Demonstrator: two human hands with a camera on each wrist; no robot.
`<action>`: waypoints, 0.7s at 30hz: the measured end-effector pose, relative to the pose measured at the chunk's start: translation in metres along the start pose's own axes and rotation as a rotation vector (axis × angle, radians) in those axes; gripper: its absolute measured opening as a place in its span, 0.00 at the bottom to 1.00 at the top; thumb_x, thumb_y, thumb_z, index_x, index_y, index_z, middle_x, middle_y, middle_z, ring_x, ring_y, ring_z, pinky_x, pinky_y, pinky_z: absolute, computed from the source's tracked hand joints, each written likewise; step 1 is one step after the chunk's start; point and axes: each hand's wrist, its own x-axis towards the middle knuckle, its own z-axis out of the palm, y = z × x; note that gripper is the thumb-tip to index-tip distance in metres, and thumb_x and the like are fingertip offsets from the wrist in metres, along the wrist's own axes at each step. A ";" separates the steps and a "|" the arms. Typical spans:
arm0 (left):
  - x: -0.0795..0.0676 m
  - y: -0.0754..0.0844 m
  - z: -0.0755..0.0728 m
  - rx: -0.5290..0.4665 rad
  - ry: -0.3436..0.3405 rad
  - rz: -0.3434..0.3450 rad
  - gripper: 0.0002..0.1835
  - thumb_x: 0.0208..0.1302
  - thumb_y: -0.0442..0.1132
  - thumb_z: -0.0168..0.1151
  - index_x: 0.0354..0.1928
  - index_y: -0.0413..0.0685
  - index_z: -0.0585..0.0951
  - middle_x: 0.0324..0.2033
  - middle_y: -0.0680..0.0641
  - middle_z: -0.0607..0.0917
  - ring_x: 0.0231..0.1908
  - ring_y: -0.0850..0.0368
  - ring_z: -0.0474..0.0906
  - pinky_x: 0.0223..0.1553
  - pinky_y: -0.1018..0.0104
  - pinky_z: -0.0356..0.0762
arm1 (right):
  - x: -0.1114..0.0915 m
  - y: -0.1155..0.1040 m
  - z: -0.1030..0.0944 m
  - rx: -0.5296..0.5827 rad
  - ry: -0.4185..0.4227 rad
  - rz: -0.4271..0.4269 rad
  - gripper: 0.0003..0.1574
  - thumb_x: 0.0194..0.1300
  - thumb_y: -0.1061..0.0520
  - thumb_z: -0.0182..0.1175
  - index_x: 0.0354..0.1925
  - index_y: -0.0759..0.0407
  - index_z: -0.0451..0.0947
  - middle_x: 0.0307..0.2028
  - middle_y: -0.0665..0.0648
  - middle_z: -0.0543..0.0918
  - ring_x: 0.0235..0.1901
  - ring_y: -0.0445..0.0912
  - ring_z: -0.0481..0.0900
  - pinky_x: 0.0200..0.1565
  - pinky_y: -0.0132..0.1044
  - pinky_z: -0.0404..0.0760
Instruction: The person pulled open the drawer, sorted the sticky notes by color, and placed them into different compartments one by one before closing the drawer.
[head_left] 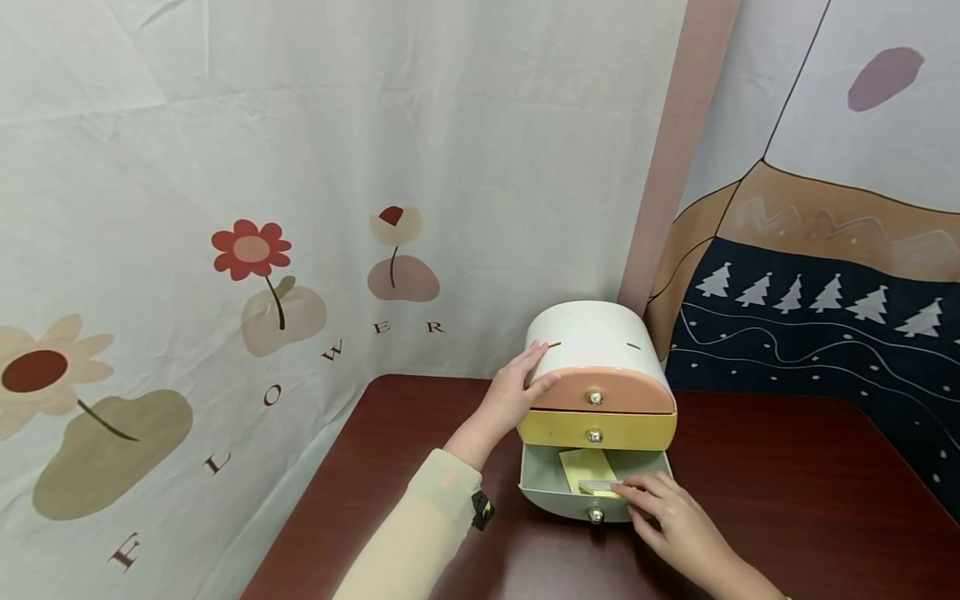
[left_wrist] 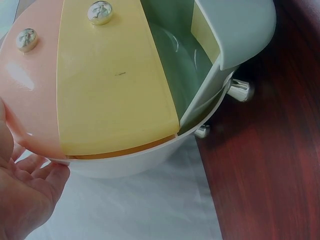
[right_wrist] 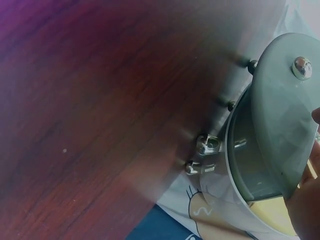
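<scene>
A small rounded drawer box [head_left: 596, 333] stands on the table, with a white top and peach, yellow and green drawers. My left hand [head_left: 512, 392] rests against its left side, beside the peach drawer [left_wrist: 30, 85]. The green drawer [head_left: 540, 479] is pulled out at the bottom. Inside it lies a yellow paper [head_left: 581, 463]. My right hand [head_left: 671, 512] is at the drawer's front right corner, fingers over the rim, pinching the end of a small pale pad [head_left: 596, 486] with yellow-green edges. In the right wrist view the fingers cover most of that pad.
The box stands on a dark red-brown table [head_left: 757, 475]. Behind it hang a pale cloth [head_left: 480, 167] with printed flowers and letters and a patterned cloth [head_left: 817, 333] with white trees. Metal knobs [head_left: 596, 436] stick out from the drawer fronts, and small metal feet [left_wrist: 202, 131] show beneath the box.
</scene>
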 end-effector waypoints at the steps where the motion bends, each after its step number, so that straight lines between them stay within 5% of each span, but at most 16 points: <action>1: 0.000 0.000 0.000 0.001 -0.001 -0.002 0.35 0.65 0.60 0.51 0.72 0.60 0.60 0.72 0.53 0.57 0.71 0.55 0.53 0.69 0.55 0.56 | 0.000 0.000 0.000 -0.005 -0.006 0.004 0.30 0.44 0.64 0.70 0.48 0.44 0.82 0.41 0.38 0.79 0.38 0.34 0.72 0.37 0.25 0.71; 9: -0.001 0.000 0.000 -0.002 0.001 0.005 0.35 0.65 0.60 0.51 0.72 0.60 0.60 0.72 0.52 0.57 0.71 0.54 0.54 0.69 0.55 0.57 | -0.001 -0.001 0.002 -0.061 -0.059 0.036 0.27 0.45 0.58 0.72 0.48 0.45 0.83 0.42 0.39 0.80 0.42 0.35 0.74 0.39 0.38 0.79; 21: 0.000 0.001 0.000 -0.006 0.009 0.011 0.35 0.65 0.60 0.51 0.72 0.58 0.60 0.72 0.50 0.58 0.71 0.53 0.54 0.69 0.53 0.57 | 0.002 -0.002 0.000 -0.039 -0.006 0.009 0.28 0.43 0.61 0.71 0.46 0.47 0.83 0.42 0.40 0.80 0.41 0.35 0.74 0.38 0.38 0.78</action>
